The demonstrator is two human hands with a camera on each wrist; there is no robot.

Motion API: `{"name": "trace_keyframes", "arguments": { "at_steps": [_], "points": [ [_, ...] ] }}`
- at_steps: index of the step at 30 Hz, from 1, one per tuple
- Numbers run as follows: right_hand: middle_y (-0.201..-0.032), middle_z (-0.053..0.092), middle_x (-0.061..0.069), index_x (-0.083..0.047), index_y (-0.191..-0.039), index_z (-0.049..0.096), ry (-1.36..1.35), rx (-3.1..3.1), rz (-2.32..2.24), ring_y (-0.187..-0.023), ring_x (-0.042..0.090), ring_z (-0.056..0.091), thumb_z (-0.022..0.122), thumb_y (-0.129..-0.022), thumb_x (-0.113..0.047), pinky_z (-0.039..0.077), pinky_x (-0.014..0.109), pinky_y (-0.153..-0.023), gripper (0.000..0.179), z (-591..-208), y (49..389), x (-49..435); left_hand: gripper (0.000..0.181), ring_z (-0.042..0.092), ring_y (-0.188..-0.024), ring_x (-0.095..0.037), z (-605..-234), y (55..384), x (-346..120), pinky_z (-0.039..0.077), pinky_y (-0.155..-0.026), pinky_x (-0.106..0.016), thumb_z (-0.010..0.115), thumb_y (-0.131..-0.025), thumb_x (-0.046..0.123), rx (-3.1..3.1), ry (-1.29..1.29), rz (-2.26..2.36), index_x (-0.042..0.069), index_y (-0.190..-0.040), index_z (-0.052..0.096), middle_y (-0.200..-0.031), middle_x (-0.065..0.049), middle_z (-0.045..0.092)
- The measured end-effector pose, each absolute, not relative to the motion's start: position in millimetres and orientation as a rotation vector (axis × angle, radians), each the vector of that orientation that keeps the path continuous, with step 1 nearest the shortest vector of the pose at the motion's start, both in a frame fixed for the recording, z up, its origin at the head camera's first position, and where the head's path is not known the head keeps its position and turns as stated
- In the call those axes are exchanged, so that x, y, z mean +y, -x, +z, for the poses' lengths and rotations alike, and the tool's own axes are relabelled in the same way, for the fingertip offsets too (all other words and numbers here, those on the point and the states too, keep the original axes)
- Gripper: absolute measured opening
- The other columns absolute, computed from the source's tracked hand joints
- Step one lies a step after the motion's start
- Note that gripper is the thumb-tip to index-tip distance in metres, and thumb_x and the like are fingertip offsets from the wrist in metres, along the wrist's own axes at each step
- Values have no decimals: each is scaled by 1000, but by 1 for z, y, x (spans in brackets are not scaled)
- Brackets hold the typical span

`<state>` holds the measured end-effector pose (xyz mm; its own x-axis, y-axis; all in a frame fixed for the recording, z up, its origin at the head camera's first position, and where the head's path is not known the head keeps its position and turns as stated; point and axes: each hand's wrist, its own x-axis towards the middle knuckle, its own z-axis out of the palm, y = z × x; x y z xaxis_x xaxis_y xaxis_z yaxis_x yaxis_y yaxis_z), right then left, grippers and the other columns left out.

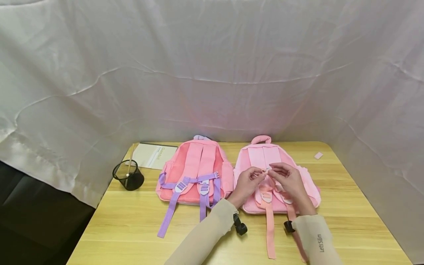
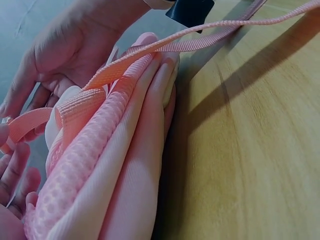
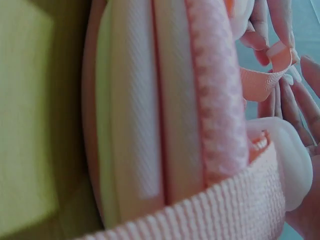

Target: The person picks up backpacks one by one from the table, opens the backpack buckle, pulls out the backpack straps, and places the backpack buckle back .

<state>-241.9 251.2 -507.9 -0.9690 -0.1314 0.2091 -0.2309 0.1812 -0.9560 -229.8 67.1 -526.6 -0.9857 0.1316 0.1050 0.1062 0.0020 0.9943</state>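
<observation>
A light pink backpack (image 1: pixel 246 158) lies back-side up on the table, with peach straps (image 1: pixel 269 228) trailing toward the near edge. Over its middle, my left hand (image 1: pixel 244 185) and right hand (image 1: pixel 293 181) meet at the fingertips. Between them they pinch the ends of a short peach chest strap (image 3: pixel 262 82), which loops up off the pack. A small white clip (image 3: pixel 295 75) shows among the fingers in the right wrist view. White strap adjusters (image 3: pixel 292 162) sit below the hands.
To the left lies a coral backpack (image 1: pixel 223 154) with purple straps (image 1: pixel 169 215). Farther left are a black mesh pen cup (image 1: pixel 135 180) holding a wooden stick (image 1: pixel 130 160) and a notebook (image 1: pixel 149 154). A small pink block (image 1: pixel 318 155) sits at the back right. Grey curtains (image 1: pixel 212 103) surround the table (image 1: pixel 351 228).
</observation>
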Motion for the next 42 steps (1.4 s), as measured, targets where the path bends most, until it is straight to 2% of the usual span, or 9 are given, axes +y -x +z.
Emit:
{"name": "trace_keyframes", "arguments": {
  "at_steps": [5, 12, 22, 34, 42],
  "points": [
    [-95, 73, -14, 6, -117, 70, -345, -2394, 1845, -88, -3, 68, 73, -97, -12, 55, 14, -79, 27, -505, 242, 253, 25, 59, -78, 0, -529, 230, 66, 50, -71, -18, 76, -95, 26, 2331, -311, 2090, 7, -111, 73, -93, -6, 71],
    [-97, 76, -3, 6, -114, 70, -344, -2349, 1865, -88, 0, 69, 74, -97, -14, 56, 15, -79, 27, -503, 242, 255, 24, 60, -71, 3, -533, 229, 69, 51, -67, -19, 79, -90, 46, 2603, -337, 1780, 24, -97, 75, -79, 14, 68],
    [-97, 77, 0, 7, -112, 70, -346, -2320, 1889, -87, 1, 69, 75, -95, -12, 55, 15, -78, 26, -503, 239, 255, 6, 56, -67, 6, -531, 224, 71, 48, -64, -16, 76, -93, 31, 2705, -449, 1748, 25, -91, 75, -75, 15, 65],
    [-98, 77, 1, 8, -113, 69, -350, -2296, 1872, -88, 0, 70, 76, -94, -8, 55, 15, -78, 26, -502, 240, 253, 9, 57, -68, 5, -533, 226, 69, 47, -66, -15, 80, -90, 28, 2740, -505, 1672, 27, -85, 73, -73, 21, 62],
    [-95, 75, -11, 7, -111, 70, -331, -2276, 1870, -86, 0, 70, 75, -95, -7, 55, 15, -78, 22, -502, 242, 253, 7, 56, -68, 5, -531, 225, 68, 47, -66, -14, 80, -89, 26, 2703, -549, 1664, 24, -86, 74, -74, 19, 63]
  ]
}}
